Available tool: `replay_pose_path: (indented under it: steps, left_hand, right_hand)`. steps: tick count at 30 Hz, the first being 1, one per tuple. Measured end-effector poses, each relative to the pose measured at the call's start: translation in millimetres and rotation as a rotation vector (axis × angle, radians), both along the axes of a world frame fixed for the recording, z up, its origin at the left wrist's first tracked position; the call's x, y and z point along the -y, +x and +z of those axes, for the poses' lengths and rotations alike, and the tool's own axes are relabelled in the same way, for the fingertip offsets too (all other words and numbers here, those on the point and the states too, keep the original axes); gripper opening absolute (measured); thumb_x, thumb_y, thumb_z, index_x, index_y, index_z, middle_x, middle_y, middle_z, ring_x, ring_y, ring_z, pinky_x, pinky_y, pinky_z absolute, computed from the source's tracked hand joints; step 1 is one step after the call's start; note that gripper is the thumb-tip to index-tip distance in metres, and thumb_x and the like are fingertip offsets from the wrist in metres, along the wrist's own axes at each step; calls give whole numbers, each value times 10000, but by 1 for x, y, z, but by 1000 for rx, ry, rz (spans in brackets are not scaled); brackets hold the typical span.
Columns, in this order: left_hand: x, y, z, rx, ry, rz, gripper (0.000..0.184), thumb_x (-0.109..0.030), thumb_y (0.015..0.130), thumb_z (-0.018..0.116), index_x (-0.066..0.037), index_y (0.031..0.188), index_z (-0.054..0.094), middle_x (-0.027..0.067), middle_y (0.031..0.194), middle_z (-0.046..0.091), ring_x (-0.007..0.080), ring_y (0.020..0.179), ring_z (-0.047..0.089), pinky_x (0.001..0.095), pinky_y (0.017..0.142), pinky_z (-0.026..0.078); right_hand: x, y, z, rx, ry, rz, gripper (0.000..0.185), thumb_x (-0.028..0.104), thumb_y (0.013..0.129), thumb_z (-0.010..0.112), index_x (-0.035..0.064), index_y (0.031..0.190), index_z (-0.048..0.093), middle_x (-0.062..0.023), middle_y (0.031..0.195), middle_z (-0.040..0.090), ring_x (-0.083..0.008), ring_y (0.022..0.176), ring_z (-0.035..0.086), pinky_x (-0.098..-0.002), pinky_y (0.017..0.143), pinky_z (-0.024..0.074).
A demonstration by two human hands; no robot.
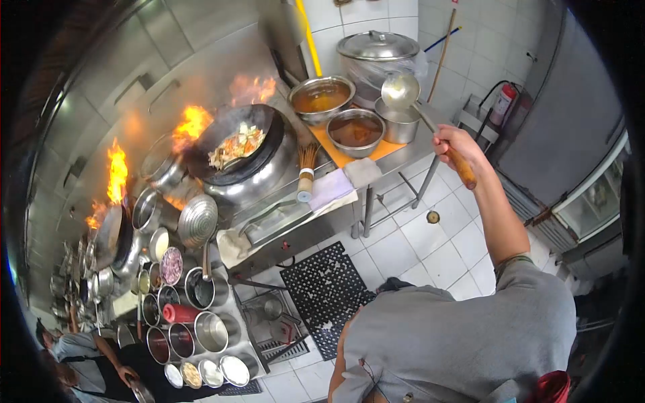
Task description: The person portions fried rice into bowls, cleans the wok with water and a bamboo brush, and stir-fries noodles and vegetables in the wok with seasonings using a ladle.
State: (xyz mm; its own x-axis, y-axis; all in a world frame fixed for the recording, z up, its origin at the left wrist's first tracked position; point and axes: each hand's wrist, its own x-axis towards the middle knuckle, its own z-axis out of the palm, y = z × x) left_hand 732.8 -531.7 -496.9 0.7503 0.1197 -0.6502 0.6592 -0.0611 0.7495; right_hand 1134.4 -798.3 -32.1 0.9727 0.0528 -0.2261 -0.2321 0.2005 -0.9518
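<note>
My right hand (pixel 458 144) is closed around the wooden handle of a ladle (pixel 401 92). The ladle's round metal bowl hovers over the rim of a steel pot (pixel 398 122). Beside that pot are a steel bowl of dark brown liquid (pixel 356 129) and a bowl of amber liquid (pixel 321 98). On the burner, a black wok (pixel 269 144) holds a heap of chopped food (pixel 236 146), with flames behind it. My left hand is out of sight; only a sliver of the left arm shows beside my grey shirt.
A bamboo brush (pixel 306 176) and folded cloths (pixel 332 189) lie at the stove's front. To the left stand a perforated strainer (pixel 197 221), several ingredient containers (pixel 211 332) and a flaming second wok (pixel 111 235). A co-worker's hand (pixel 126 375) is at lower left. A black mat (pixel 329 289) covers floor tiles.
</note>
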Motion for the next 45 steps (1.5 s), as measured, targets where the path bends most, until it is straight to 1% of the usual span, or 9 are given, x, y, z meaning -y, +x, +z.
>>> replay_pose_path:
  steps: [1,4,14,17,20,25,34,37,45]
  left_hand:
    - [7,6,2,3,-12,7,497,-445,981,538,4,1143,677,152,1149,681,308,1063,619,412,915,467]
    - [29,32,10,2,-38,28,482,-435,977,547,3,1128,680,146,1125,684,299,1041,621,406,898,469]
    - [112,113,10,-24,-131,68,431,-403,964,574,-3,1075,692,126,1046,692,270,965,627,386,840,479]
    - [126,122,10,-14,-159,96,417,-393,960,583,-4,1059,695,120,1022,694,262,943,629,380,823,482]
    - [131,126,10,0,-184,128,402,-383,956,591,-6,1043,699,114,998,697,253,920,631,374,806,485]
    - [121,121,5,38,-224,190,378,-367,949,605,-9,1017,704,104,958,701,239,882,634,365,777,490]
    - [15,32,-30,73,-164,417,337,-337,937,630,-13,969,715,86,886,709,213,815,640,347,726,498]
    - [-9,-23,-55,-125,82,505,253,-284,922,632,-37,919,690,59,778,654,138,709,570,316,616,454]
    - [-64,-151,-99,-450,-247,649,254,-338,974,562,-130,1109,618,53,847,677,218,723,618,437,633,479]
  right_hand:
    - [13,17,-14,-18,-35,20,648,46,886,550,-40,1484,315,-47,792,571,-105,531,499,-303,433,412]
    - [36,65,-52,20,-417,84,671,28,836,557,-61,1468,352,-82,806,585,-140,541,534,-312,447,450]
    - [78,165,-89,75,-820,305,385,88,787,567,-73,1135,605,-144,816,638,-197,559,597,-312,462,488]
    - [88,186,-72,-102,-696,426,163,95,828,561,-27,920,616,-89,752,621,-153,549,586,-279,459,467]
    - [95,201,-60,-455,-13,448,78,87,879,549,34,822,551,-47,735,590,-91,537,557,-234,447,426]
    - [95,199,-47,-605,739,199,118,4,906,436,65,808,413,10,697,469,-74,524,530,-222,404,339]
    - [59,160,-15,-487,868,119,125,24,900,400,81,789,411,-27,683,496,-116,525,525,-247,405,354]
    - [43,151,-5,-507,884,102,115,34,892,408,76,785,416,-36,671,497,-130,530,523,-256,416,366]
    - [-31,125,46,-576,886,169,87,83,903,432,53,821,434,-39,725,494,-134,558,542,-266,433,387]
